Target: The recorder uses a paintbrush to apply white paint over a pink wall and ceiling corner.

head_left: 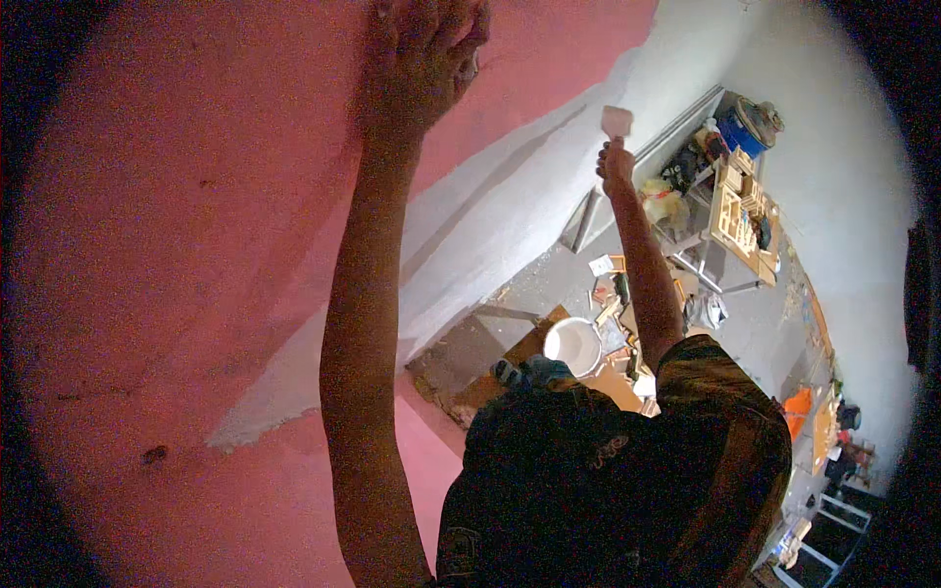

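Holds a flat, pinkish tool (617, 121) by its handle in the closed right hand (616, 167), out in front of the wall's white strip (490, 269) in this view; cannot tell about contact. Reaches the left hand (421, 64) up by the pink wall (196, 245), with partly bent fingers cut off by the upper edge, and cannot tell of any grip there. Has a white bucket (573, 346) below, beside scraps on the floor (549, 279).

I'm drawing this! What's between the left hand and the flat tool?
In the head view, just wall shows between the left hand and the flat tool: pink first, then a white stretch.
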Available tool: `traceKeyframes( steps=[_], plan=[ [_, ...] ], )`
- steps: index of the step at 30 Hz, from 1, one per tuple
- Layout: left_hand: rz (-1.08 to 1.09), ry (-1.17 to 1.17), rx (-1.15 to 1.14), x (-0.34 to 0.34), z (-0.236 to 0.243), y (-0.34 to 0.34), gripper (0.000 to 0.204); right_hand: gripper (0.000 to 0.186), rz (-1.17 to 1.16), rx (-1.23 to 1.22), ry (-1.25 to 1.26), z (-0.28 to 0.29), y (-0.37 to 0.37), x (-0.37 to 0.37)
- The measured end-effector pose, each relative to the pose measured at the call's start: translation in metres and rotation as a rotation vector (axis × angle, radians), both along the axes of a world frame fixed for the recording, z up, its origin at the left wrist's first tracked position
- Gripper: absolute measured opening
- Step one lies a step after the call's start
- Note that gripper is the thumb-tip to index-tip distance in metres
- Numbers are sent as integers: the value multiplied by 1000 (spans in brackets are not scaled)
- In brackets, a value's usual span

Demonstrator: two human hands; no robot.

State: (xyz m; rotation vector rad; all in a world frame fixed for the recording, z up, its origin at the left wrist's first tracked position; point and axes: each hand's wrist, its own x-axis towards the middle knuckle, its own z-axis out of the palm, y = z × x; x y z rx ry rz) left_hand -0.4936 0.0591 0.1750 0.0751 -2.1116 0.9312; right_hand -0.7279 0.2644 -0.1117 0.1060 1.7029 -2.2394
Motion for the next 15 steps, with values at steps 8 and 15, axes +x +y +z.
traceKeyframes(
  steps=[8,15],
  plan=[
    [73,16,-82,4,-6,-3,53,28,339,1181,972,-61,-82,181],
    [-62,71,-57,5,4,10,47,28,1268,764,1076,21,-91,400]
  ],
)
